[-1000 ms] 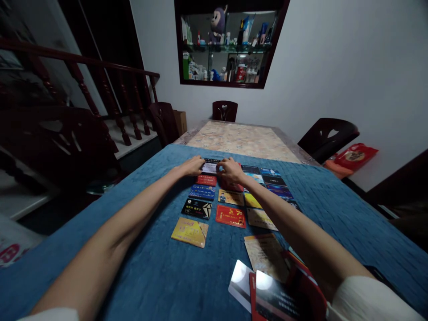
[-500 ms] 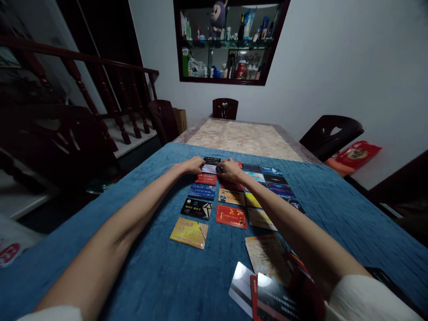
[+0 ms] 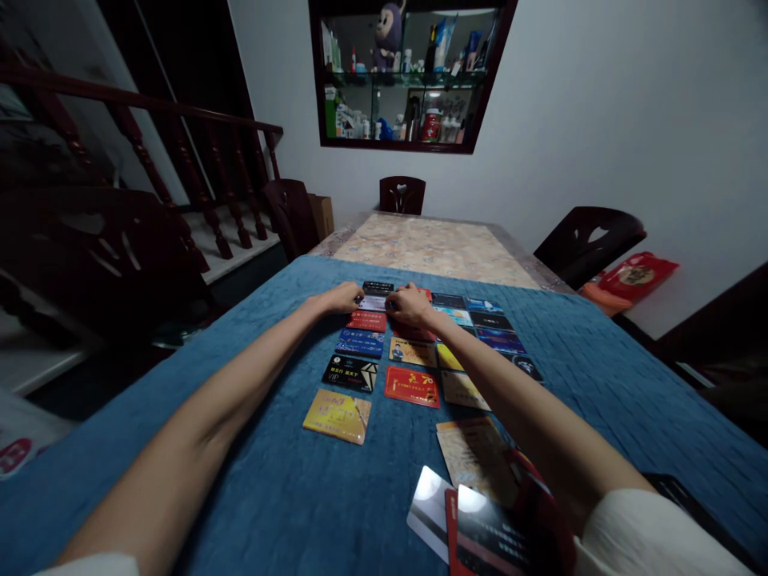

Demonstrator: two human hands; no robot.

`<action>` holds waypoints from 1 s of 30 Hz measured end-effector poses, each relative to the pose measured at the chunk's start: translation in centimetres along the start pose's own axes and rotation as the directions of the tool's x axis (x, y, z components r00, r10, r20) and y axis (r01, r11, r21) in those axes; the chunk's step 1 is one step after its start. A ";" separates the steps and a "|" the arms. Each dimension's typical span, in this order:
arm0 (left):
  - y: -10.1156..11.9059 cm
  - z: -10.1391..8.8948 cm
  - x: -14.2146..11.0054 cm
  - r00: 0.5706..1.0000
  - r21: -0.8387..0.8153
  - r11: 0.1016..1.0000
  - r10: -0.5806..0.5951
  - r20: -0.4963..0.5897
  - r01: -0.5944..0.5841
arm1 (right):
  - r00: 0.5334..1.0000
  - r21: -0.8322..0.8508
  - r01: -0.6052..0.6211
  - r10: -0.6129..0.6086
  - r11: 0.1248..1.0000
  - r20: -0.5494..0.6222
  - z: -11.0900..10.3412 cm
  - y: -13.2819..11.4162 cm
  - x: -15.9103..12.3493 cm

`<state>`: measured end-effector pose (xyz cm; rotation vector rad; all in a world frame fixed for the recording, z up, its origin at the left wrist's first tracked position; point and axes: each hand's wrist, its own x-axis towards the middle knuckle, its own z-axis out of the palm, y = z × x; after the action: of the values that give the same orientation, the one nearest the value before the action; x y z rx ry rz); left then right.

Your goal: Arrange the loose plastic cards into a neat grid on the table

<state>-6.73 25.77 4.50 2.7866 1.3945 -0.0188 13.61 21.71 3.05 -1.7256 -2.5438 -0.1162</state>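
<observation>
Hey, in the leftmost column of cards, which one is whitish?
The whitish card, second from the far end, beyond the red card, between your left hand and right hand. It's that column's only whitish one.

Home dining room: table (image 3: 432, 240), chair (image 3: 390, 194), plush toy (image 3: 388, 34) in wall cabinet (image 3: 399, 146), dimly, probably a stair railing (image 3: 180, 113).

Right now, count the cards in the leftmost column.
6 visible, far to near: black card, white card, red card, blue card, black VIP card, yellow card; others may be hidden.
</observation>
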 end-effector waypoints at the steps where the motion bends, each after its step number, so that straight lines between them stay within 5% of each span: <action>1: -0.1 0.1 0.0 1.000 -0.003 1.000 -0.001 -0.006 0.001 | 1.000 -0.004 -0.002 0.002 1.000 0.002 -0.1 -0.1 -0.1; 18: 0.3 0.5 0.3 0.995 -0.074 0.995 -0.074 -0.061 0.069 | 0.999 -0.031 -0.012 0.014 0.999 0.034 -1.0 -0.8 -0.5; 30: 2.2 0.4 -2.3 0.936 -0.105 0.986 -0.156 -0.315 0.129 | 0.999 -0.009 0.003 -0.003 1.000 -0.038 -3.7 -0.1 -3.8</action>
<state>-6.32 22.58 4.22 2.7022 1.6177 0.5029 14.95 17.83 6.38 -1.7060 -2.5227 -0.1586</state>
